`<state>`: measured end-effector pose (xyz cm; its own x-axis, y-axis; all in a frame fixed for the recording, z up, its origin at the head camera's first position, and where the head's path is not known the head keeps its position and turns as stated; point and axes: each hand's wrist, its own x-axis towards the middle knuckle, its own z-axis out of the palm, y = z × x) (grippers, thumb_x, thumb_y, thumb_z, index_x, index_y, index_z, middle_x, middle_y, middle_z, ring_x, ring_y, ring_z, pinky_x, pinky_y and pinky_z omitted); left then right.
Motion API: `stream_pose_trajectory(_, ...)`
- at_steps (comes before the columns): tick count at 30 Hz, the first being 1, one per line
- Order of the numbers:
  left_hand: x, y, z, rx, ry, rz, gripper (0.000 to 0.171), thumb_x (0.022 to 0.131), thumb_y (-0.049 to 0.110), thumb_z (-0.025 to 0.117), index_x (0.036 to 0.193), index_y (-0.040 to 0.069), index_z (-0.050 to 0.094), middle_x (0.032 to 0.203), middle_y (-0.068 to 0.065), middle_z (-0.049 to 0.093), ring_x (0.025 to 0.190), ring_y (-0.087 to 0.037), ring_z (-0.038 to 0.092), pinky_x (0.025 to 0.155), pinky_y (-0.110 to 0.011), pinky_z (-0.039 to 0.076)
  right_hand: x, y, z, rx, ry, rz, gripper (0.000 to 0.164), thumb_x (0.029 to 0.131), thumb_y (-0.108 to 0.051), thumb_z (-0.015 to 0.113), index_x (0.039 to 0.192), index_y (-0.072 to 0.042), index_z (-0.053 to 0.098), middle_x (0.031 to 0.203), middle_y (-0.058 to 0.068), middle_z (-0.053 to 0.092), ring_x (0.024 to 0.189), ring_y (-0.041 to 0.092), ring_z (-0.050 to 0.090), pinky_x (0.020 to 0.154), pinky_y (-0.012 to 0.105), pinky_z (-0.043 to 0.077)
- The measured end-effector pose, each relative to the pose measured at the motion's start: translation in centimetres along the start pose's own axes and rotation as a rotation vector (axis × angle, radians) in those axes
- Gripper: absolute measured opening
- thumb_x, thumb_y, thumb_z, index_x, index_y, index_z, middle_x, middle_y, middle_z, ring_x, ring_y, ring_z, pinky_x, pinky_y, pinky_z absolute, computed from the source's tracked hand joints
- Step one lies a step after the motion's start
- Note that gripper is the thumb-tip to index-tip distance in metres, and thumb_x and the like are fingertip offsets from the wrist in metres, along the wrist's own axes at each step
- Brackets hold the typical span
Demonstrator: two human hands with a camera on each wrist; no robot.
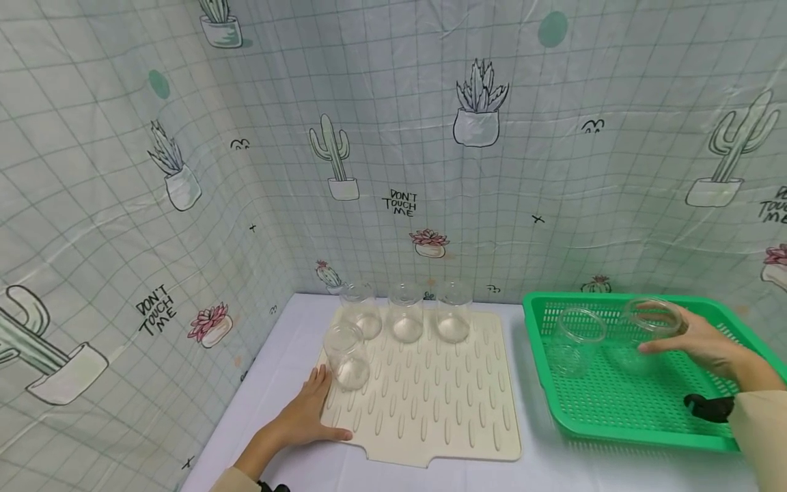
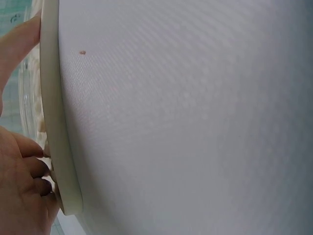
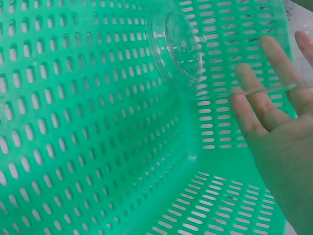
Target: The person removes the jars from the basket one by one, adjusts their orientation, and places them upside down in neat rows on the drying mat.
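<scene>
My left hand [image 1: 305,413] rests at the near left corner of the cream ridged drying mat [image 1: 443,437]. Its fingers touch the left edge and the thumb the front edge; the left wrist view shows the mat's rim [image 2: 52,112] beside them. A clear cup [image 1: 347,359] stands upright on the mat just beyond those fingertips. Inside the green basket [image 1: 639,437], my right hand [image 1: 707,345] grips another clear cup [image 1: 642,335], thumb in front and fingers behind. In the right wrist view, fingers [image 3: 266,107] lie along this cup's wall. Whether its base touches the basket is unclear.
A second clear cup [image 1: 574,345] sits in the basket, left of the gripped one. Along the mat's back stand clear cups [image 1: 406,318] in a row. A white cloth [image 1: 307,314] covers the table; a patterned curtain [image 1: 393,137] hangs behind and at the left.
</scene>
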<state>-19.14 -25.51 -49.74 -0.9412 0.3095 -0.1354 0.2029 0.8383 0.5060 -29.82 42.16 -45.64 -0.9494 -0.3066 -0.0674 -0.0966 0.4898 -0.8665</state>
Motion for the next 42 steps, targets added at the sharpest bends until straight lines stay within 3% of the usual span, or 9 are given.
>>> stream_pose_trajectory(3,-0.1,0.0,0.1,-0.008,0.008,0.007,0.121,0.064,0.061,0.072,0.143,-0.009,0.012,0.149,-0.027,0.003,0.135,-0.042,0.003,0.107,-0.055,0.014,-0.2,-0.7,-0.4,-0.041,0.020,0.006,0.079,0.082,-0.012,0.070,0.145,-0.016,0.023,0.114,-0.028,0.040,0.098,-0.016,0.043,0.080,0.060,0.041)
stream_pose_trajectory(9,-0.2,0.0,0.2,-0.008,0.006,0.000,0.122,0.063,0.063,0.071,0.143,-0.008,0.012,0.149,-0.025,0.003,0.136,-0.040,0.001,0.107,-0.053,0.013,-0.9,-2.0,-1.2,-0.159,0.054,-0.017,0.077,0.082,-0.015,0.070,0.144,-0.017,0.025,0.118,-0.020,0.036,0.095,-0.017,0.042,0.075,0.053,0.045)
stream_pose_trajectory(16,-0.1,-0.1,0.1,-0.014,0.013,0.000,0.123,0.063,0.063,0.072,0.143,-0.008,0.012,0.149,-0.025,0.003,0.136,-0.040,0.001,0.107,-0.054,0.014,-1.7,-3.0,-1.5,-0.141,0.071,-0.061,0.076,0.083,-0.007,0.067,0.145,-0.015,0.023,0.117,-0.025,0.036,0.098,-0.018,0.042,0.073,0.049,0.049)
stream_pose_trajectory(21,-0.1,-0.2,0.2,-0.019,0.013,0.001,0.123,0.063,0.064,0.071,0.143,-0.008,0.012,0.149,-0.025,0.003,0.136,-0.040,0.001,0.107,-0.054,0.014,-2.2,-3.9,-1.9,-0.216,0.136,-0.072,0.077,0.081,-0.010,0.070,0.144,-0.016,0.026,0.116,-0.028,0.038,0.097,-0.018,0.044,0.070,0.043,0.052)
stream_pose_trajectory(28,-0.1,-0.2,0.2,-0.021,0.010,0.002,0.122,0.064,0.063,0.071,0.143,-0.009,0.012,0.149,-0.025,0.002,0.137,-0.038,0.000,0.108,-0.053,0.012,-2.7,-5.7,-2.1,-0.268,0.174,-0.086,0.080,0.081,-0.013,0.071,0.145,-0.019,0.023,0.125,-0.014,0.036,0.093,-0.018,0.044,0.073,0.057,0.046)
stream_pose_trajectory(31,-0.1,-0.2,0.2,-0.020,0.010,0.002,0.123,0.064,0.064,0.071,0.143,-0.009,0.011,0.149,-0.025,0.001,0.137,-0.038,0.000,0.108,-0.052,0.011,-2.9,-6.5,-2.0,-0.277,0.182,-0.092,0.080,0.081,-0.014,0.071,0.145,-0.020,0.024,0.125,-0.007,0.036,0.090,-0.015,0.047,0.072,0.057,0.046)
stream_pose_trajectory(35,-0.1,-0.2,0.2,-0.024,0.013,0.006,0.122,0.064,0.063,0.071,0.143,-0.009,0.012,0.149,-0.025,0.001,0.137,-0.038,-0.001,0.108,-0.052,0.011,-3.1,-7.5,-1.8,-0.280,0.187,-0.098,0.080,0.081,-0.013,0.071,0.145,-0.021,0.024,0.125,-0.004,0.035,0.087,-0.010,0.052,0.070,0.052,0.048)
stream_pose_trajectory(39,-0.1,-0.1,0.2,-0.029,0.012,0.007,0.122,0.064,0.063,0.071,0.143,-0.009,0.012,0.149,-0.025,0.001,0.137,-0.038,-0.001,0.108,-0.053,0.010,-3.3,-8.9,-1.5,-0.281,0.177,-0.114,0.079,0.082,-0.010,0.070,0.145,-0.021,0.023,0.128,-0.001,0.036,0.089,-0.009,0.054,0.067,0.038,0.052)
stream_pose_trajectory(42,-0.1,-0.1,0.2,-0.029,0.008,0.004,0.122,0.064,0.063,0.071,0.143,-0.008,0.011,0.149,-0.025,0.001,0.137,-0.039,-0.001,0.108,-0.053,0.011,-3.5,-10.1,-1.1,-0.285,0.168,-0.132,0.079,0.082,-0.010,0.070,0.145,-0.021,0.025,0.130,-0.005,0.036,0.092,-0.011,0.052,0.064,0.031,0.052)
